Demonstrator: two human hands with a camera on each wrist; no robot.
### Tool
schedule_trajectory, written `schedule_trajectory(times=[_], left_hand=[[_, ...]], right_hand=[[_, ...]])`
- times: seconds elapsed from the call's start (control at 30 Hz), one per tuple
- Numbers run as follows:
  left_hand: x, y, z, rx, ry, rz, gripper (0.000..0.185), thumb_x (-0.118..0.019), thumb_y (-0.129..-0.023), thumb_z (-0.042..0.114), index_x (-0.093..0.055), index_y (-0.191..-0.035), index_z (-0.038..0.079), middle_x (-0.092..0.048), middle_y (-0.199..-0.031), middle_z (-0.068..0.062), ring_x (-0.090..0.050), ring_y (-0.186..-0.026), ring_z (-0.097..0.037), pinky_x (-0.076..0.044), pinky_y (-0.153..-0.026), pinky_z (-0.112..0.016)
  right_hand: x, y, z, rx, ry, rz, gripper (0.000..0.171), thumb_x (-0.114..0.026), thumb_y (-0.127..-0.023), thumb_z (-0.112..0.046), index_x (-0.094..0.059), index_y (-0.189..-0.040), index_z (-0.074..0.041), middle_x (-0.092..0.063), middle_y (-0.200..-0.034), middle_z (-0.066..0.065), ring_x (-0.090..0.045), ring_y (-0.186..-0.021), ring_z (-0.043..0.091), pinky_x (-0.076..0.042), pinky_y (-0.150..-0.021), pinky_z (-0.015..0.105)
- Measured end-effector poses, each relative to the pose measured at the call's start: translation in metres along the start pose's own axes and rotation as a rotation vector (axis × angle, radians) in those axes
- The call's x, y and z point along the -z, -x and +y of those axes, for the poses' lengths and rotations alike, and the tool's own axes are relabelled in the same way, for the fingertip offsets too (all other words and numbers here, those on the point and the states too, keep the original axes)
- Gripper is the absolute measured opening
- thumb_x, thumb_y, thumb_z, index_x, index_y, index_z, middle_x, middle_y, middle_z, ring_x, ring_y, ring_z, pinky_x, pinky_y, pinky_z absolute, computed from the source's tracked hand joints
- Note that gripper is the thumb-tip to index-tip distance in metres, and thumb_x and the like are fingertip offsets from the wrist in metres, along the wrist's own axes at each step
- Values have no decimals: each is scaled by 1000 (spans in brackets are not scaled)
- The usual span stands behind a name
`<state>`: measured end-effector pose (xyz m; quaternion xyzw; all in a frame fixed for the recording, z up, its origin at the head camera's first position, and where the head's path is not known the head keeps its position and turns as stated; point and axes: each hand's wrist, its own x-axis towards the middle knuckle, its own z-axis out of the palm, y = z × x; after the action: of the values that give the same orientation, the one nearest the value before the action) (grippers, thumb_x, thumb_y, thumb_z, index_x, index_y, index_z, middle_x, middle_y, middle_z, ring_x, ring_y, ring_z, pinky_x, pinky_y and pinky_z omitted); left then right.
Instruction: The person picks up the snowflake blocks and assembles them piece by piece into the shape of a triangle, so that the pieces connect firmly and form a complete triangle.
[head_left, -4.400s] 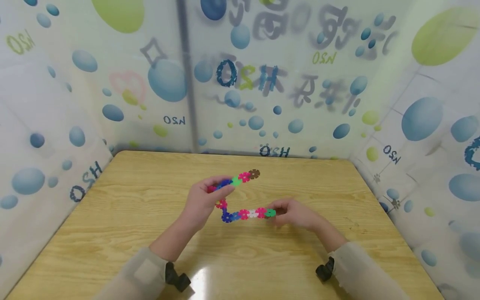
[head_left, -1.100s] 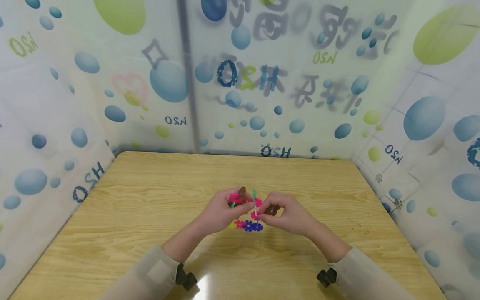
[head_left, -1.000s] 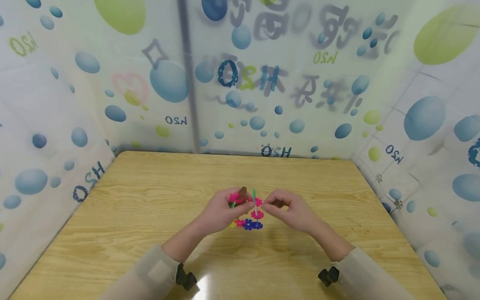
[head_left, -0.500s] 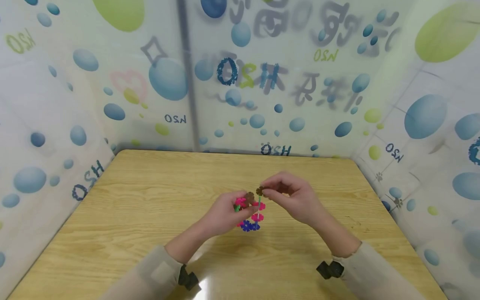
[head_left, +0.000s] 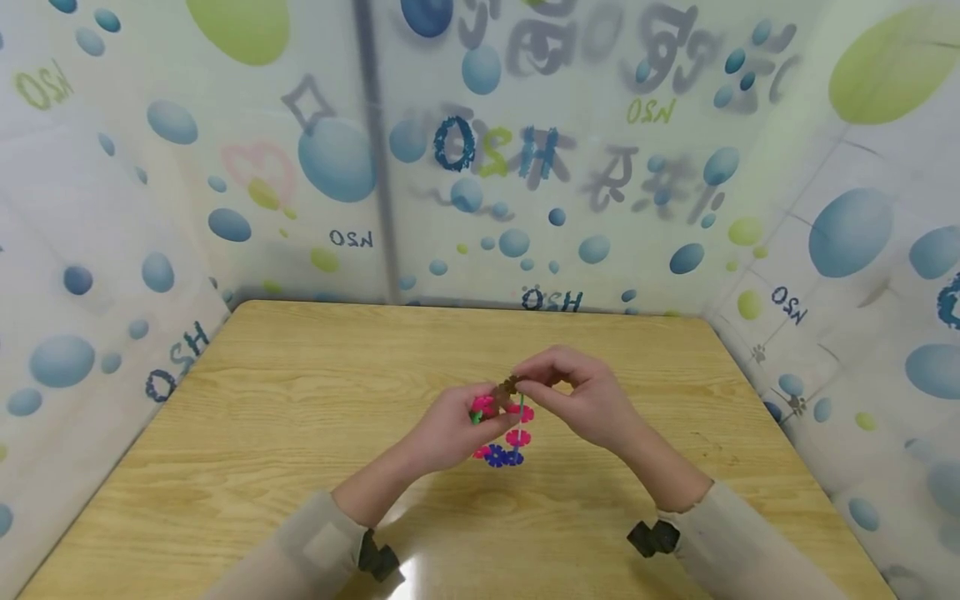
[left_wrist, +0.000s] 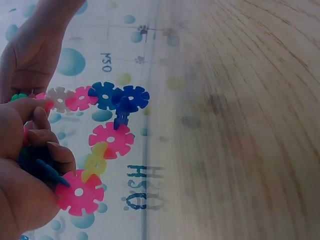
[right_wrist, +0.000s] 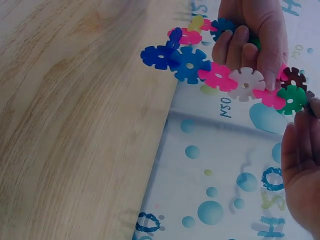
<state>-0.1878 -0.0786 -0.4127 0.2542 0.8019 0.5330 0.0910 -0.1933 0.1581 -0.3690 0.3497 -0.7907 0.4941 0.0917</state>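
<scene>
A chain of interlocking plastic snowflake discs [right_wrist: 246, 84] bends round in a loop between the hands, raised above the table. My left hand [head_left: 450, 429] grips one side of it, its fingers curled over blue and green discs. My right hand [head_left: 581, 396] pinches a small dark brown disc at the chain's green end [right_wrist: 291, 100]. Close to those fingertips is another brown disc [right_wrist: 294, 78], at the chain's other end. Whether the two brown discs are joined I cannot tell. Dark blue discs [left_wrist: 132, 97] and a yellow disc [left_wrist: 95, 164] hang at the lower part.
The wooden table [head_left: 300, 358] lies beneath both hands. Pale walls [head_left: 480, 167] printed with bubbles and letters stand behind and at both sides. Dark wrist cameras [head_left: 378, 557] sit at the cuffs of light sleeves.
The chain was spread wide earlier and is now bent into a loop. The right hand brought a brown disc above the green end, then moved it slightly left against the other brown disc.
</scene>
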Motion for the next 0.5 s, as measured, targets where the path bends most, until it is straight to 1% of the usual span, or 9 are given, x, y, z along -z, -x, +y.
schedule_trajectory(times=[0.07,0.17,0.23,0.3,0.4,0.47,0.5], left_hand=[[0,0,1,4,10,-1,17,-74,-108,26,-78,-122,18,-80,-105,-2,-55,-69,-9,-47,-62,-22],[0,-1,1,7,26,-6,20,-72,-108,25,-77,-126,18,-80,-105,-4,-53,-68,-9,-46,-61,-22],[0,-1,2,11,31,-10,22,-72,-109,24,-77,-129,17,-76,-96,-6,-48,-65,-10,-43,-59,-22],[-1,-1,2,14,35,-10,24,-71,-109,24,-76,-131,17,-76,-96,-6,-49,-66,-10,-44,-61,-21],[-1,-1,1,15,30,-8,26,-71,-109,25,-75,-134,18,-81,-110,-2,-64,-81,-10,-55,-75,-21],[-1,-1,0,11,26,-5,27,-71,-109,25,-75,-135,18,-81,-124,0,-69,-94,-12,-60,-86,-23],[-2,-1,0,10,24,-5,27,-71,-109,25,-75,-135,18,-81,-126,0,-71,-98,-13,-61,-90,-24]], right_hand=[[-1,0,0,-1,-3,-3,20,-76,-101,0,-81,-116,-12,-79,-106,3,-70,-88,12,-62,-79,27],[-2,0,1,2,-11,3,19,-76,-101,0,-81,-115,-12,-79,-103,3,-70,-86,12,-62,-77,26],[-3,0,1,8,-13,9,18,-77,-101,1,-82,-113,-11,-78,-101,4,-70,-85,12,-61,-75,26],[-4,0,2,8,-15,13,18,-77,-100,0,-82,-112,-11,-78,-100,4,-69,-84,12,-60,-73,26],[-5,0,2,-2,-14,15,16,-78,-100,-1,-83,-111,-12,-78,-98,4,-68,-82,11,-58,-70,26],[-6,0,2,-14,-15,17,16,-79,-100,-1,-83,-110,-13,-78,-98,3,-67,-81,12,-57,-69,26],[-6,0,2,-19,-16,16,16,-79,-100,-2,-83,-110,-13,-78,-97,3,-66,-80,12,-57,-69,26]])
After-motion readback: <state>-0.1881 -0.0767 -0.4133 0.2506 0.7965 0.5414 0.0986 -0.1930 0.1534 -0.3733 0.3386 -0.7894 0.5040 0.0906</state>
